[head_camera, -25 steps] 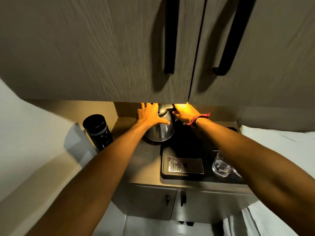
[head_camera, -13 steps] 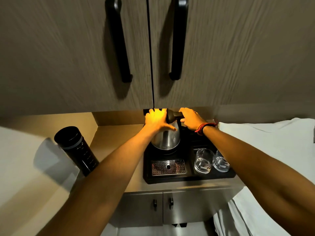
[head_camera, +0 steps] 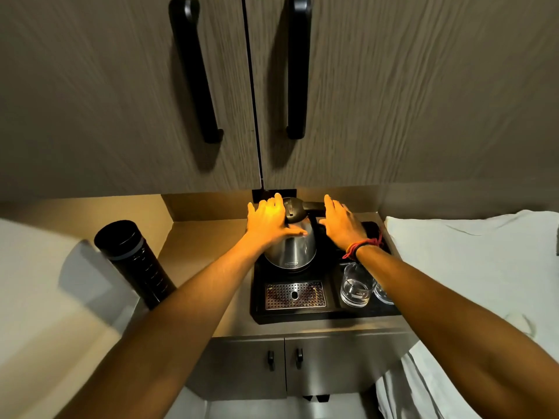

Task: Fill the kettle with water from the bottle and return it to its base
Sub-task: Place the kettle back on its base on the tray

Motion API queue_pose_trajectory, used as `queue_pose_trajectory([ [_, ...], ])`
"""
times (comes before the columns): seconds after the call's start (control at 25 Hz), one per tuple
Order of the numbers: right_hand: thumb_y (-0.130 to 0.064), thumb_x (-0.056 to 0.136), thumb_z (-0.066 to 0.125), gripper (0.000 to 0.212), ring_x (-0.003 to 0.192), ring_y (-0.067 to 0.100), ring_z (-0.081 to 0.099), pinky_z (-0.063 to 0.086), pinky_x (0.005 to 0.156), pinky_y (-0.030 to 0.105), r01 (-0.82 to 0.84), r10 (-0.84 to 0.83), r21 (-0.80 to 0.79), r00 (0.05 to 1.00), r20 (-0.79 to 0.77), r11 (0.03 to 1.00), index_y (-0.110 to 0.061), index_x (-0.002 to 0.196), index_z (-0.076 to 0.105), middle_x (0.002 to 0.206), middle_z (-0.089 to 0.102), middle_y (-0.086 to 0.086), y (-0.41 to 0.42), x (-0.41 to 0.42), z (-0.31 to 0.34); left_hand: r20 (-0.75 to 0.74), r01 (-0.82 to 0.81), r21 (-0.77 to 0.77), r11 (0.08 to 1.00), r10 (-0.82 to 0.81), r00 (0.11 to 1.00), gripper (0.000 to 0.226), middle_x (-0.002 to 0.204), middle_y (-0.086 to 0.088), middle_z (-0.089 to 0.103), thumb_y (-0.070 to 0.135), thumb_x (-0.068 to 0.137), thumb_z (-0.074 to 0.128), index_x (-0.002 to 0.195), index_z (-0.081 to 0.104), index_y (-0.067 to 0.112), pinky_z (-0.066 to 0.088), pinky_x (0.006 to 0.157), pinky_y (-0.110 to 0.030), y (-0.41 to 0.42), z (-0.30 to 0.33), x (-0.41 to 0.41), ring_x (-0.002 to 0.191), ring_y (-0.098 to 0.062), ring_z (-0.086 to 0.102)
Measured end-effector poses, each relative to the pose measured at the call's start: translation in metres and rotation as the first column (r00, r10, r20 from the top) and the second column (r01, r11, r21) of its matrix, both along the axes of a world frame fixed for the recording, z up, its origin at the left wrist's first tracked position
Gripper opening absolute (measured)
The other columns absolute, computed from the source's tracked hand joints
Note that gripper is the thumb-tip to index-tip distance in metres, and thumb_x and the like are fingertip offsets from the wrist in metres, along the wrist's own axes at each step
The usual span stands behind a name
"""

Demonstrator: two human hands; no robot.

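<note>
The steel kettle (head_camera: 295,249) with a black lid stands upright at the back of the black tray (head_camera: 302,316); its base is hidden beneath it. My left hand (head_camera: 267,220) lies flat against the kettle's left shoulder, fingers spread and thumb across the front. My right hand (head_camera: 340,225) hovers over the black handle on the kettle's right, fingers stretched out rather than curled around it. A tall black bottle (head_camera: 134,263) stands on the counter to the left, apart from both hands.
Two clear glasses (head_camera: 355,287) stand on the tray's right side, under my right forearm. A perforated metal drip grate (head_camera: 295,294) lies at the tray's front. Upper cabinet doors (head_camera: 121,101) hang low over the counter. White cloth (head_camera: 469,261) lies at the right.
The kettle has gone from the counter left of the tray onto the back of the tray. My right hand's fingers have opened off the handle. The view has shifted left.
</note>
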State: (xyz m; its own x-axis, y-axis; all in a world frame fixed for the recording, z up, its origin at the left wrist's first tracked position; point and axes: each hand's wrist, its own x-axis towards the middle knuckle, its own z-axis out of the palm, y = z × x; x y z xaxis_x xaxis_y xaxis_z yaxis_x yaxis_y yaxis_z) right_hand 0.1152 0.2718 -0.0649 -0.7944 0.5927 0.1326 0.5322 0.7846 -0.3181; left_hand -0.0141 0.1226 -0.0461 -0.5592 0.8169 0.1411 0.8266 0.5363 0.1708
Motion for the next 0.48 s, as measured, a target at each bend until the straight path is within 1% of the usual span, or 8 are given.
queue_pose_trajectory([
  [0.08, -0.011, 0.099, 0.048, 0.060, 0.133, 0.033, 0.047, 0.049, 0.100, 0.043, 0.022, -0.025, 0.098, 0.999, 0.030, 0.995, -0.002, 0.152, 0.021, 0.154, 0.037, 0.016, 0.000, 0.003, -0.005, -0.032, 0.013, 0.033, 0.999, -0.012, 0.999, 0.113, 0.146, -0.011, 0.045, 0.083, 0.069, 0.058, 0.145, 0.030, 0.003, 0.026, 0.111, -0.065, -0.008, -0.007, 0.001, 0.135, -0.030, 0.041],
  [0.16, -0.008, 0.100, 0.041, 0.056, 0.134, 0.034, 0.046, 0.052, 0.098, 0.045, 0.033, -0.041, 0.163, 0.998, 0.045, 0.986, 0.000, 0.152, 0.021, 0.159, 0.027, 0.018, 0.000, 0.002, -0.006, -0.054, 0.004, 0.015, 1.000, -0.003, 0.999, 0.111, 0.155, -0.011, 0.034, 0.080, 0.076, 0.055, 0.150, 0.022, 0.004, 0.021, 0.114, -0.065, -0.016, -0.012, 0.004, 0.143, -0.029, 0.032],
  [0.2, -0.008, 0.101, 0.039, 0.055, 0.135, 0.034, 0.045, 0.052, 0.098, 0.046, 0.047, -0.055, 0.169, 0.997, 0.047, 0.985, 0.000, 0.152, 0.021, 0.160, 0.025, 0.018, -0.001, 0.000, -0.005, -0.055, -0.008, 0.012, 1.000, 0.009, 0.998, 0.111, 0.158, -0.011, 0.030, 0.078, 0.078, 0.055, 0.152, 0.018, 0.004, 0.020, 0.115, -0.065, -0.018, -0.013, 0.005, 0.145, -0.029, 0.027],
  [0.32, -0.009, 0.101, 0.039, 0.056, 0.141, 0.035, 0.036, 0.046, 0.106, 0.048, 0.059, -0.071, 0.181, 0.996, 0.060, 0.982, -0.002, 0.153, 0.019, 0.162, 0.019, 0.017, -0.006, -0.003, -0.006, -0.048, -0.040, -0.002, 0.999, 0.040, 0.998, 0.110, 0.162, -0.012, 0.022, 0.075, 0.081, 0.054, 0.155, 0.012, 0.005, 0.017, 0.117, -0.064, -0.021, -0.012, 0.009, 0.149, -0.029, 0.019],
  [0.4, -0.008, 0.100, 0.041, 0.061, 0.145, 0.036, 0.031, 0.043, 0.109, 0.049, 0.047, -0.061, 0.189, 0.996, 0.068, 0.981, -0.001, 0.154, 0.014, 0.162, 0.017, 0.017, -0.009, -0.002, -0.006, -0.041, -0.069, -0.053, 0.996, 0.067, 0.997, 0.109, 0.164, -0.013, 0.018, 0.074, 0.083, 0.052, 0.156, 0.010, 0.005, 0.015, 0.118, -0.063, -0.021, -0.010, 0.011, 0.151, -0.030, 0.015],
  [0.48, -0.007, 0.099, 0.045, 0.067, 0.148, 0.038, 0.024, 0.043, 0.109, 0.051, 0.039, -0.061, 0.222, 0.994, 0.093, 0.974, -0.001, 0.154, 0.008, 0.163, 0.013, 0.018, -0.018, 0.007, -0.002, -0.077, -0.090, -0.091, 0.992, 0.084, 0.994, 0.107, 0.165, -0.014, 0.014, 0.072, 0.085, 0.049, 0.156, 0.007, 0.004, 0.013, 0.119, -0.062, -0.025, -0.005, 0.018, 0.152, -0.031, 0.011],
])
